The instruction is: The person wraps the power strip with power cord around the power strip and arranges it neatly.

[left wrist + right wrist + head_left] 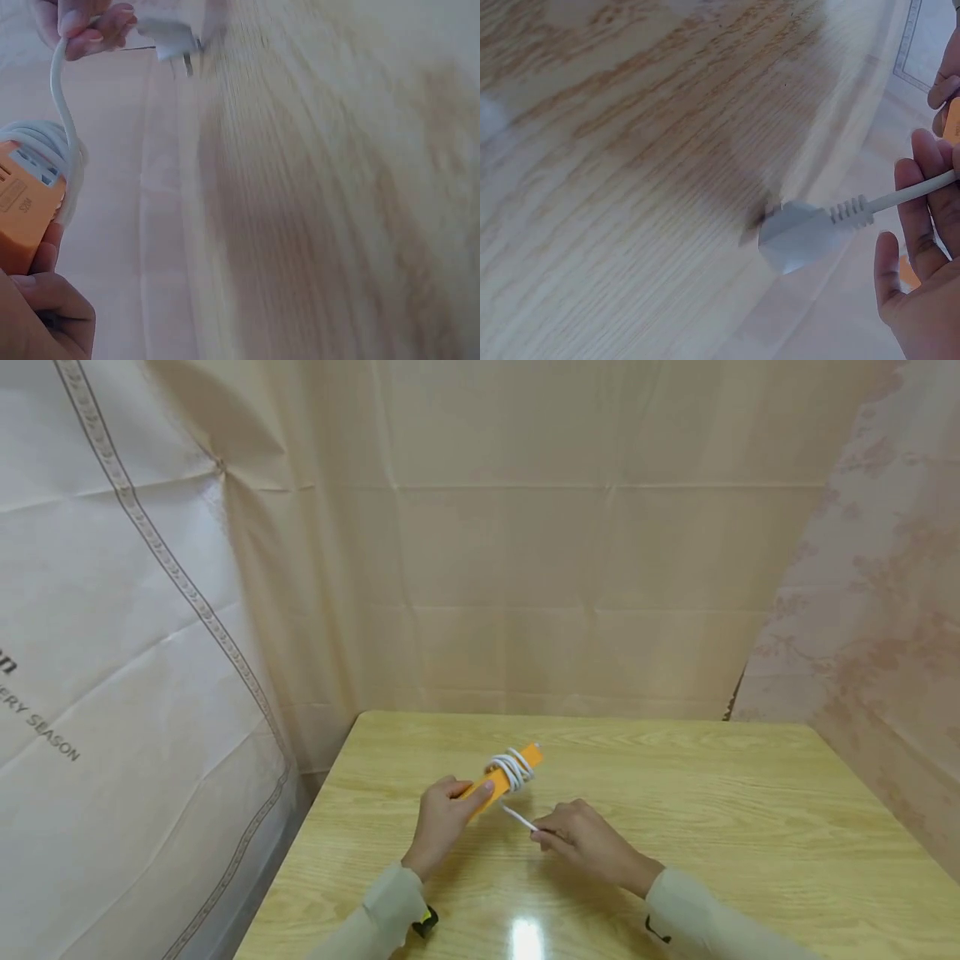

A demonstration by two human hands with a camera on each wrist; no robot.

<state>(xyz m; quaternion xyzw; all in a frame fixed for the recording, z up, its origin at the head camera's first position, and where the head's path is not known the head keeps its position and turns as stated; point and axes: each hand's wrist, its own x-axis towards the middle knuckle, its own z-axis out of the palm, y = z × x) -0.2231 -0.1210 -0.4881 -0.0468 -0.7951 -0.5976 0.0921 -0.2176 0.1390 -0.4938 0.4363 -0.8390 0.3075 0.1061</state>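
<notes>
My left hand (437, 827) grips the near end of an orange power strip (532, 754), thumb along its top. Several turns of white cord (512, 769) wrap around the strip towards its far end. In the left wrist view, the power strip (28, 206) shows sockets partly covered by the coils. A free length of cord (519, 817) runs to my right hand (588, 843), which pinches it between thumb and fingers. Beyond those fingers hangs the white plug (795, 236), seen in the right wrist view; the hand hides it in the head view.
Both hands are over a light wood-grain table (675, 777). Beige cloth (525, 568) hangs behind its far edge, with printed white cloth (112, 652) at the left and floral cloth (885, 635) at the right. A black and yellow item (426, 921) shows by the left sleeve.
</notes>
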